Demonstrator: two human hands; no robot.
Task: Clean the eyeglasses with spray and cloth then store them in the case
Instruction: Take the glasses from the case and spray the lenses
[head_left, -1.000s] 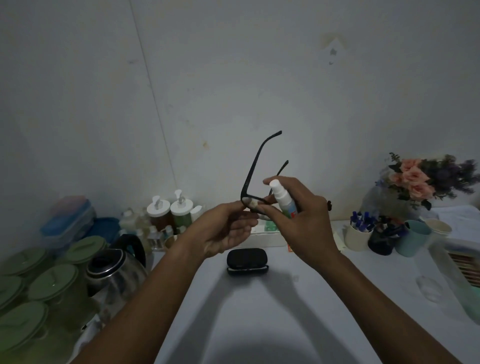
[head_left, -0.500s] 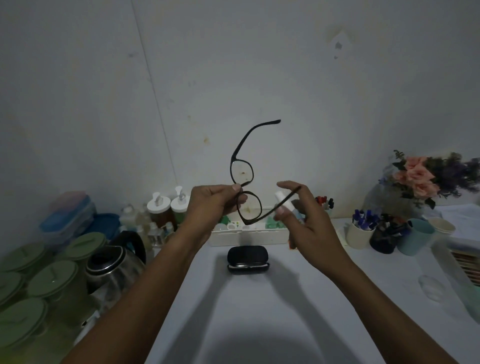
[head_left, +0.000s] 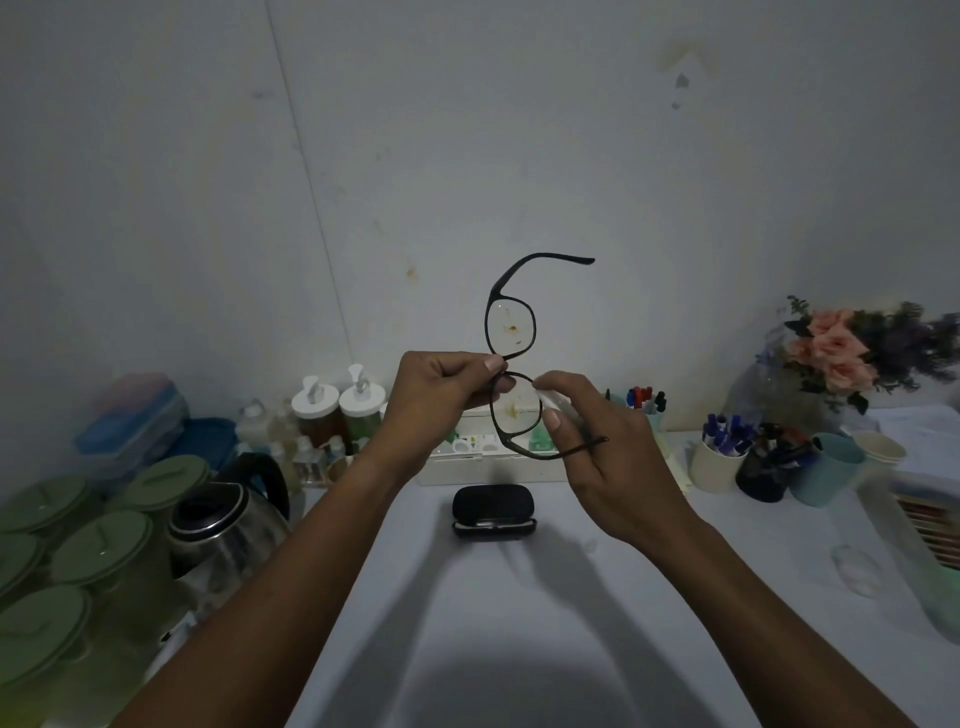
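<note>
I hold black-framed eyeglasses (head_left: 511, 358) upright above the table, one lens over the other, both lenses smeared with yellowish spots. My left hand (head_left: 441, 400) pinches the frame at the bridge. My right hand (head_left: 602, 457) is beside the lower lens, holding a small white spray bottle (head_left: 556, 400) that is mostly hidden behind the fingers; the lower temple arm crosses this hand. A black glasses case (head_left: 493, 512) lies closed on the white table (head_left: 519, 623) below the hands. No cloth is visible.
A steel kettle (head_left: 223, 525) and several green-lidded jars (head_left: 98, 551) stand at the left. A white organiser box (head_left: 467, 457) and pump bottles (head_left: 337, 405) line the back wall. Pen cups (head_left: 719, 457), mugs and a flower vase (head_left: 841, 358) sit at the right.
The glasses turned from edge-on to lenses facing me and rose slightly. My right hand shifted lower beside the lower lens, with the spray bottle now mostly hidden.
</note>
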